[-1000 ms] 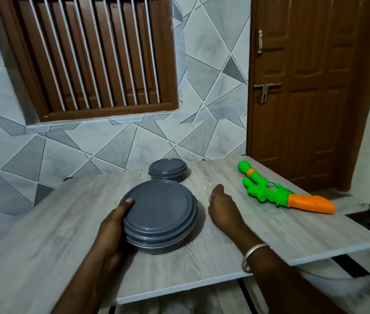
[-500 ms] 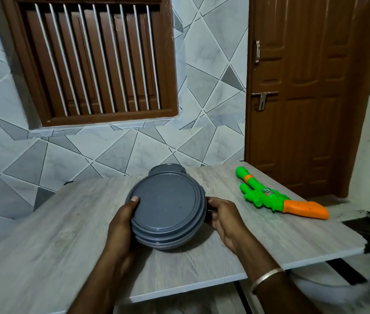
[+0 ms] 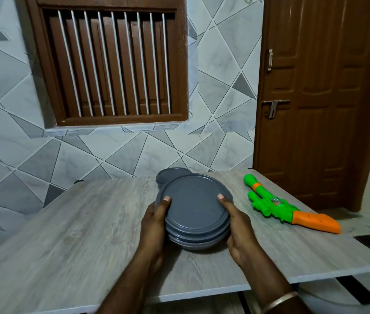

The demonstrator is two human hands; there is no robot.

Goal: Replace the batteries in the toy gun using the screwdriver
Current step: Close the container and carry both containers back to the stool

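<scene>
1. Left hand [image 3: 154,225]: fingers curled round the left side of the large grey lidded container [image 3: 194,209], thumb on the lid's rim.
2. Right hand [image 3: 239,230]: clamped on the container's right side, thumb likewise on the lid; a metal bangle [image 3: 280,300] circles the wrist.
3. Container: held between both hands over the middle of the table [image 3: 70,234], lid tilted toward the person; whether its base touches the tabletop cannot be told.
4. Smaller grey container [image 3: 170,174]: just behind the large one, near the far edge, partly hidden.
5. Toy gun [image 3: 279,207]: green body, orange stock; lies flat near the table's right edge, apart from both hands, muzzle toward the far right corner.
6. Backdrop: tiled wall [image 3: 9,109], barred wooden window [image 3: 109,64], brown door [image 3: 320,98].
</scene>
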